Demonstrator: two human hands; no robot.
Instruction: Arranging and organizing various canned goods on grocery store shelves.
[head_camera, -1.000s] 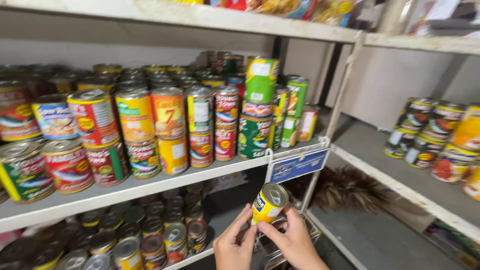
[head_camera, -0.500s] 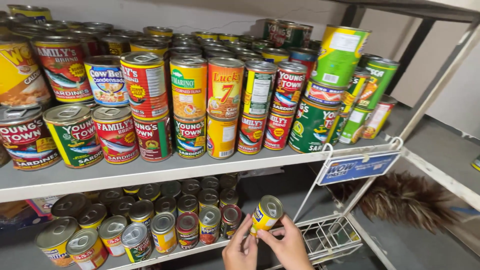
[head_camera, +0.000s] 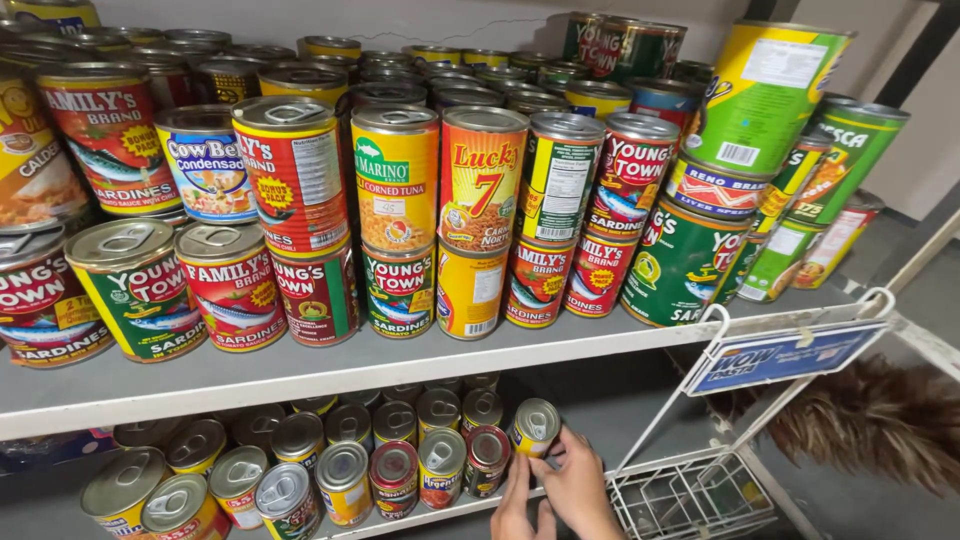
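Observation:
A small yellow and blue can (head_camera: 535, 427) with a pull-tab lid lies tilted at the right end of the lower shelf's can row. My right hand (head_camera: 578, 487) wraps it from below and the right. My left hand (head_camera: 513, 503) touches its lower left side, fingers pointing up beside a red can (head_camera: 487, 458). Both hands reach in from the bottom edge of the head view.
The lower shelf (head_camera: 400, 515) holds several small cans. The upper grey shelf (head_camera: 330, 372) carries several stacked large cans. A white wire rack (head_camera: 690, 495) with a blue sign (head_camera: 770, 357) stands at the right, a brown feather duster (head_camera: 865, 425) behind it.
Both hands have carried the yellow can down and forward onto the lower shelf beside the other small cans. The camera has moved closer and lower toward the shelves.

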